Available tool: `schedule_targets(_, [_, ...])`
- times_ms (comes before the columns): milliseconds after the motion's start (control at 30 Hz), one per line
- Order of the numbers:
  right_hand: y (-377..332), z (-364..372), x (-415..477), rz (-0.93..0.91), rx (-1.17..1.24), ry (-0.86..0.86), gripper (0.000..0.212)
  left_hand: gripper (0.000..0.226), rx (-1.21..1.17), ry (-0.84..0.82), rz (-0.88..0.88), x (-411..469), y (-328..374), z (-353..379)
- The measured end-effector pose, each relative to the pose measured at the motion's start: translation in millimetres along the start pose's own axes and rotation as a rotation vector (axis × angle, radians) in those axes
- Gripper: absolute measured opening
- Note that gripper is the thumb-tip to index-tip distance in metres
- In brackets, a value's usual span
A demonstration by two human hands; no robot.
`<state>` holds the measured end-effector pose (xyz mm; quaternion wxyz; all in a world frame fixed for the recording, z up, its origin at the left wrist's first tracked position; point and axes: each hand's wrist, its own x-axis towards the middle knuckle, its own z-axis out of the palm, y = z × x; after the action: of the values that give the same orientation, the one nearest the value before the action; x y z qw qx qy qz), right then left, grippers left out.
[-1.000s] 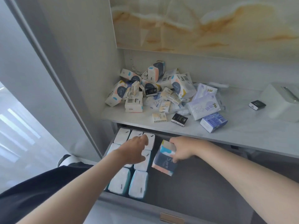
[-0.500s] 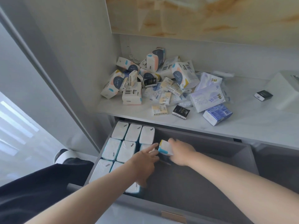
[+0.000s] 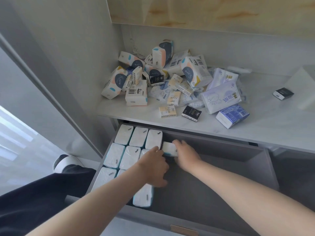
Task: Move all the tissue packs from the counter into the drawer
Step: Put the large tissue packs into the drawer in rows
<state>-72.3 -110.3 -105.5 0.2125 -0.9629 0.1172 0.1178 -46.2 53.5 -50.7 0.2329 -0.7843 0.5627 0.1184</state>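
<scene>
The grey drawer (image 3: 221,147) is pulled out below the counter (image 3: 255,126). Several white tissue packs (image 3: 126,155) stand in rows along its left side. My right hand (image 3: 185,155) grips one white tissue pack (image 3: 168,148) upright, just right of the back row. My left hand (image 3: 154,165) lies over the standing packs, its fingertips touching the held pack's left side. A heap of many tissue packs (image 3: 170,77) covers the counter's back left corner, with small cream (image 3: 167,111) and black (image 3: 191,113) packs in front.
A blue pack (image 3: 232,114) and a large lilac pack (image 3: 221,97) lie right of the heap. A lone black pack (image 3: 283,93) sits beside a white box (image 3: 305,89) at far right. A wall panel (image 3: 59,65) closes the left side. The drawer's right half is bare.
My right hand has lowered the tissue pack into the drawer and turned it upright beside the back row. My left hand has slid forward until it meets that pack.
</scene>
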Motion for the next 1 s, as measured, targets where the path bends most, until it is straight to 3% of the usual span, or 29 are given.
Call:
schedule_targets(100, [-3.3,7.7,-0.9,0.191,0.252,0.044,0.069,0.027,-0.186,0.293,-0.042,6.1,-20.7,1.1])
schedule_targets(200, [-10.2,11.5,-5.0,0.434,0.487,0.125,0.082,0.043,-0.219,0.267,-0.157,11.7,-33.2,9.7])
schedule_targets(333, [-11.8,13.8,-2.8,0.655,0.699,0.039,0.040,0.057,-0.166,0.123,-0.200,17.9,-38.3,18.1])
schedule_targets(500, [-12.8,15.0,-0.7,0.514,0.684,-0.012,0.037,0.060,-0.127,0.095,-0.270,21.6,-34.6,16.6])
schedule_targets(667, [-10.4,4.2,-11.3,0.473,0.425,-0.061,0.043,0.059,-0.214,0.104,-0.263,23.2,-42.1,7.5])
schedule_targets(800, [-24.0,-15.9,-23.4,0.450,0.263,-0.010,0.035,0.045,-0.489,0.258,-0.320,17.1,-59.0,-12.0])
schedule_targets(900, [-48.3,-38.9,-29.4,0.228,0.165,0.029,0.019,0.032,-0.617,0.404,-0.415,4.7,-82.5,-27.0])
schedule_targets(1000, [-76.1,-69.2,-21.0,0.018,0.194,0.131,0.016,0.025,-0.739,0.576,-0.554,-6.5,-116.2,-35.6])
